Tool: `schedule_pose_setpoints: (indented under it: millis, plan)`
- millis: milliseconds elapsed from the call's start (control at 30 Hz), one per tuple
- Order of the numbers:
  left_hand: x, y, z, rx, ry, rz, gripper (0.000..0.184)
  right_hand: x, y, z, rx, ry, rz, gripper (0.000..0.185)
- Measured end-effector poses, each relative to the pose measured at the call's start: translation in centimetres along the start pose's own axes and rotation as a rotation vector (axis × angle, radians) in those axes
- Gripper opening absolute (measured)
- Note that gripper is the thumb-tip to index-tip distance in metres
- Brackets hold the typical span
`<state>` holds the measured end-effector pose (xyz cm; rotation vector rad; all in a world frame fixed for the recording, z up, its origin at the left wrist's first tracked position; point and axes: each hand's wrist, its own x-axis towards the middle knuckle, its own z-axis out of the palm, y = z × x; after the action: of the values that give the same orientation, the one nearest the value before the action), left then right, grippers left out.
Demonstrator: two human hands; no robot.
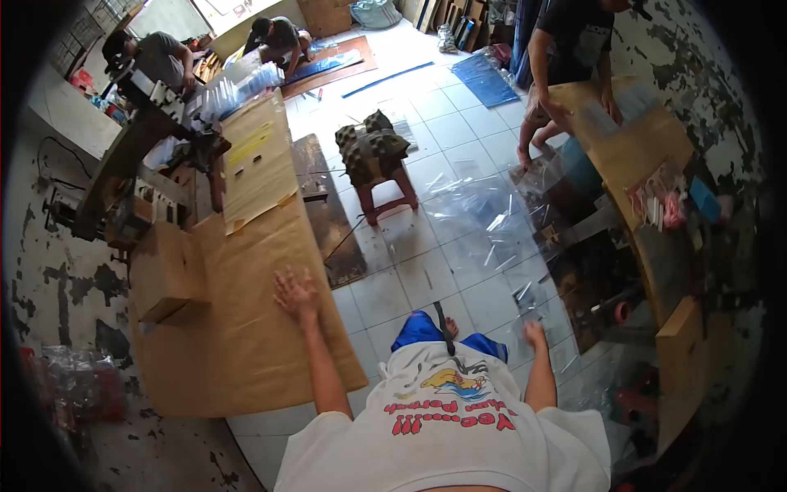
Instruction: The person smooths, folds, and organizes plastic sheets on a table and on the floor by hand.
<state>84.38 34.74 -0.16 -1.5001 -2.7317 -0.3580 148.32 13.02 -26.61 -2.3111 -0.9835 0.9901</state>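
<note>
My left hand (296, 293) lies flat on the brown-paper-covered table (254, 353), its fingers spread and nothing in them. A brown box-like block (174, 271) stands on the same table, to the left of that hand. My right hand (534, 332) hangs low at my right side over the tiled floor, its fingers curled. Just beyond its fingertips shows a small piece of clear, shiny plastic (527, 297); whether the hand grips it or it lies on the floor, I cannot tell.
A stool (387, 197) with a lumpy dark cushion stands ahead. Clear plastic scraps (484, 217) litter the floor. A machine (135, 201) flanks the left table. One person (566, 49) works at the right-hand table (627, 152); two others (279, 39) sit at the back left.
</note>
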Motion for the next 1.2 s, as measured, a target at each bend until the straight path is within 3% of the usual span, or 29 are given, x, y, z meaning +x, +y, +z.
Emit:
schedule_pose_setpoints:
  millis: [33,67,167,267,433,533,567,633,733,867,933,967,1000,1100,1200]
  plan:
    - [0.5,0.6,-0.1,0.009,0.000,-0.040,0.070,4.0,-4.1,-1.2,-0.113,0.126,-0.289,0.021]
    - [1.1,1.1,-0.1,0.017,0.001,-0.076,0.071,8.8,-8.1,-2.3,0.502,-0.237,0.171,0.023]
    - [3.5,2.1,1.1,0.035,0.034,-0.139,0.075,13.9,-23.9,-4.1,0.365,-0.124,-0.008,0.027]
    - [6.2,2.8,1.4,0.050,0.042,-0.174,0.078,19.5,-30.3,-2.4,0.328,-0.194,-0.216,0.026]
    - [11.6,3.2,2.5,0.084,0.014,-0.271,0.084,25.2,-28.4,2.6,0.064,-0.233,-0.261,0.032]
    - [15.6,3.8,3.9,0.089,0.008,-0.316,0.088,25.2,-24.1,3.3,0.085,-0.422,0.095,0.023]
    - [16.8,3.9,4.3,0.075,0.026,-0.313,0.089,23.7,-24.2,3.1,0.218,-0.456,0.341,0.019]
    - [19.6,4.4,5.4,0.061,0.042,-0.320,0.092,22.2,-23.0,2.8,0.107,-0.487,0.565,0.022]
    - [21.9,4.3,6.5,0.054,0.038,-0.355,0.094,20.6,-24.6,2.0,0.016,-0.521,0.682,0.029]
    - [23.5,4.7,8.0,-0.044,0.159,-0.345,0.091,21.9,-31.2,1.4,-0.020,-0.409,0.491,0.030]
    - [23.5,4.8,7.9,-0.068,0.190,-0.348,0.086,26.8,-28.4,3.1,-0.033,-0.460,0.369,0.029]
    - [23.3,5.4,7.6,-0.078,0.191,-0.377,0.083,27.8,-31.0,3.2,-0.039,-0.491,0.305,0.029]
    - [23.2,6.0,7.1,-0.090,0.194,-0.407,0.080,29.4,-33.7,2.9,0.003,-0.473,0.477,0.032]
    - [23.7,7.4,5.8,-0.095,0.256,-0.348,0.067,37.2,-37.1,3.3,0.056,-0.532,0.528,0.028]
    - [23.8,7.8,6.3,0.039,0.298,-0.462,0.054,48.4,-38.5,4.2,0.076,-0.573,0.410,0.027]
